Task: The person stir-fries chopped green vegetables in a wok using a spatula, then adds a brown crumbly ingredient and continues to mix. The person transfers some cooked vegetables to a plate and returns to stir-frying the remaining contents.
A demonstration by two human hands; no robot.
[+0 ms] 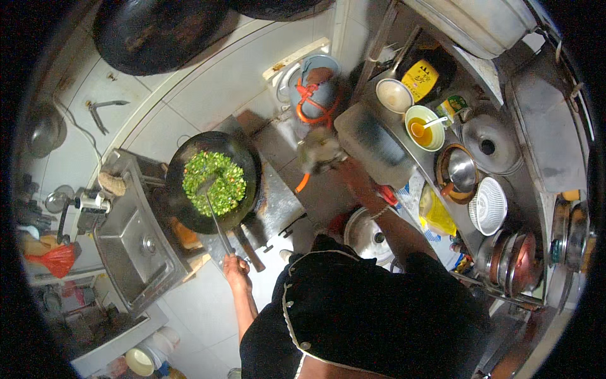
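Observation:
My left hand (237,271) is closed around the handle of a metal wok spatula (218,226). The spatula's head lies among finely chopped green vegetables (227,182) with small red bits. They fill the middle of a dark wok (177,208), whose own handle (250,251) points towards me. My right hand (344,163) reaches forward to the right of the wok and is blurred. Just beyond its fingers is a blurred, pale greyish thing (319,148); whether I grip it is unclear. Close by on the right is a rectangular metal container (374,142).
A gas cylinder (319,97) with an orange hose stands against the wall. On the right counter are a bowl of orange liquid (423,124) with a spoon, a white plastic basket (487,208) and stacked metal pots (509,265). A steel sink (142,241) is at left.

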